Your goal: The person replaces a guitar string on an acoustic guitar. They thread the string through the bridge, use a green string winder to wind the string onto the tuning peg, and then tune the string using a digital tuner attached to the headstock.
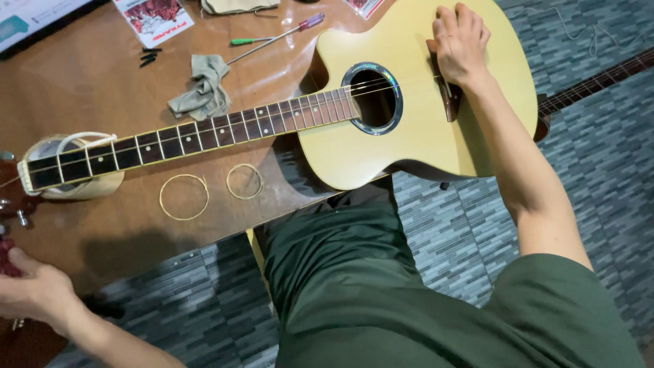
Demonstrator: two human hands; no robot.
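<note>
- Left hand [34, 293], nearest the camera, is clenched around something red at the guitar [409, 102] head.
- Right hand [460, 44] presses curled fingers on the bridge [447, 99].
- The neck [204, 133] runs left-right along the table [82, 82] edge.

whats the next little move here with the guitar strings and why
Probably a slow turn at the headstock with the left hand while the right hand presses down at the bridge. Only a few strings run along the guitar neck, and two coiled strings lie on the table, so restringing looks unfinished. What the left hand grips is unclear.
</note>
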